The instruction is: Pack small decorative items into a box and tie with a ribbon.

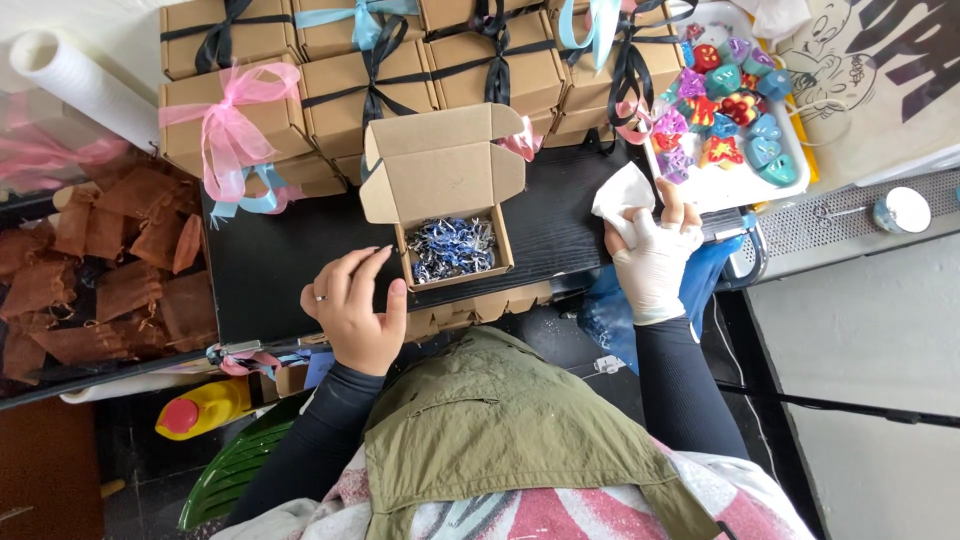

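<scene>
Packing step, by the look of it: open cardboard box [452, 215] sits mid-counter [270, 270], blue shredded filling inside. Left hand [352, 310] loosely open, touching box's near-left side, holding nothing. Gloved right hand [652, 262] pinches white tissue [622, 200] (right of box). Judged next: careful placement into box.

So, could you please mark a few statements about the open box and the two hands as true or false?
1. The open cardboard box holds blue and silvery shredded filling. True.
2. The right hand is bare. False: it wears a white glove and grips a white sheet.
3. The left hand wears a ring. True.
4. The left hand is inside the box. False: it rests beside it on the black table.
5. The white tray holds colourful small shapes. True.
</scene>
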